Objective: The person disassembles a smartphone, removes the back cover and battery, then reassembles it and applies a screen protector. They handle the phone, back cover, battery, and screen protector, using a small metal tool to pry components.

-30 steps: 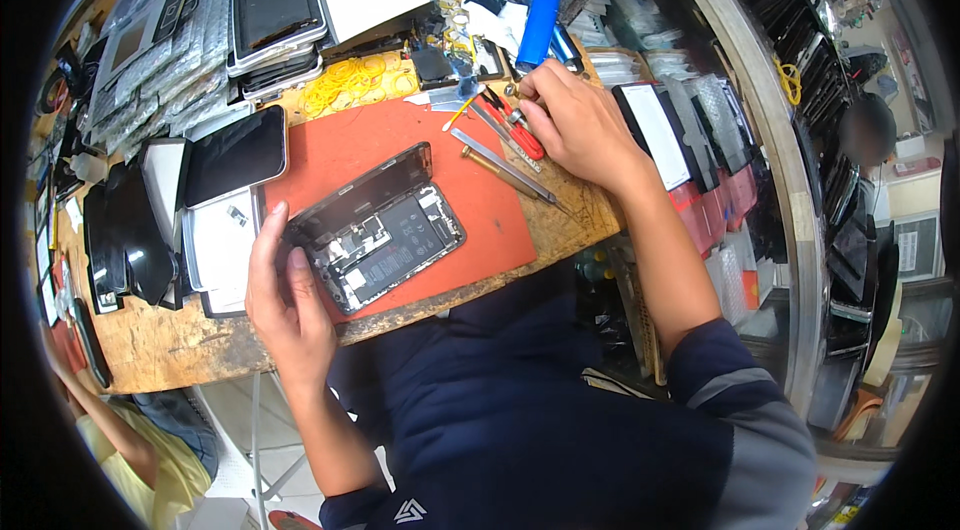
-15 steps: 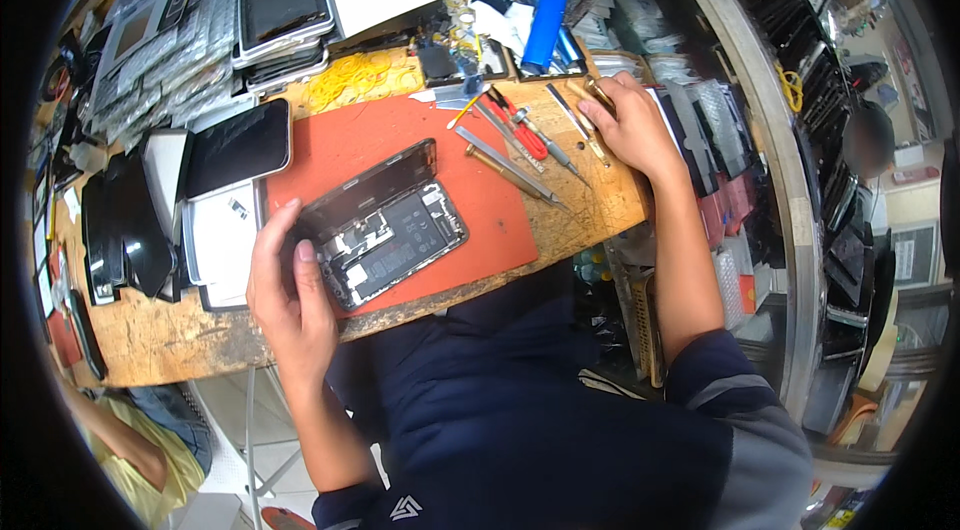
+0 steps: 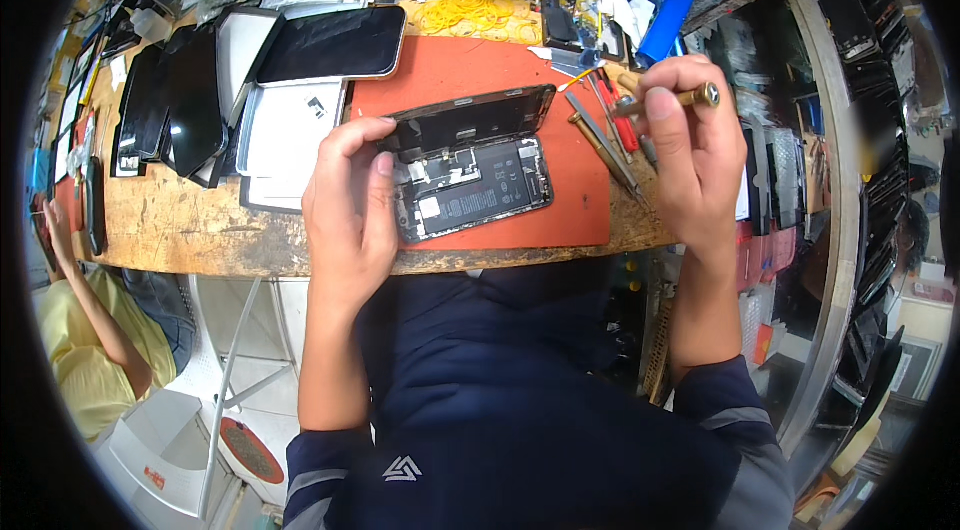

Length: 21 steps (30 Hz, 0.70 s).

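An opened smartphone [image 3: 485, 192] lies on the orange mat [image 3: 580, 220], its battery and inner boards exposed. Its lifted screen [image 3: 470, 120] stands tilted up along the far edge. My left hand [image 3: 350, 210] grips the phone's left end, thumb and fingers around the raised screen's corner. My right hand [image 3: 695, 165] is raised to the right of the phone, closed on a brass-coloured screwdriver [image 3: 708, 95]; the fingers partly hide its shaft. Below and left of that hand lie tweezers [image 3: 600, 145] and a red-handled tool [image 3: 625, 130].
A black-screened tablet [image 3: 335, 42] and dark panels [image 3: 195, 95] lie to the left. Yellow bands [image 3: 465, 12] sit behind the mat, with a blue roll [image 3: 665, 25] at the back right. Another person's arm [image 3: 95, 300] shows at the left, by the wooden bench [image 3: 240, 240].
My right hand has lifted the screwdriver from the bench's right side and brought it closer to the phone. The left hand still holds the phone; the whole view has shifted.
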Each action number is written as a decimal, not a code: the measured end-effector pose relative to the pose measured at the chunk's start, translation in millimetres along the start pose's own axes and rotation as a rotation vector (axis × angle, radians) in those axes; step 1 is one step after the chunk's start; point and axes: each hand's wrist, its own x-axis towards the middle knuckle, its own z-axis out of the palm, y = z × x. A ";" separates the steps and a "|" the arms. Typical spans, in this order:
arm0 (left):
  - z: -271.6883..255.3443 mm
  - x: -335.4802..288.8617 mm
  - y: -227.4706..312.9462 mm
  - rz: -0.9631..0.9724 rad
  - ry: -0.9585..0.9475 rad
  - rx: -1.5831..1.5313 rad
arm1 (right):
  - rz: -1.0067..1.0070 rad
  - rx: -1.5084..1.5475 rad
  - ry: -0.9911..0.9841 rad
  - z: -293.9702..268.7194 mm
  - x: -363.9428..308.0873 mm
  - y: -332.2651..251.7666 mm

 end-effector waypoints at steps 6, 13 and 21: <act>-3.9 4.5 2.1 0.010 -0.064 0.002 | -0.040 0.323 -0.159 57.7 -7.0 -31.4; -4.2 7.2 6.6 0.070 -0.077 0.091 | -0.303 0.097 -0.271 85.1 3.4 -30.5; -2.8 8.0 5.4 0.082 -0.077 0.080 | -0.295 0.100 -0.305 88.9 6.0 -28.6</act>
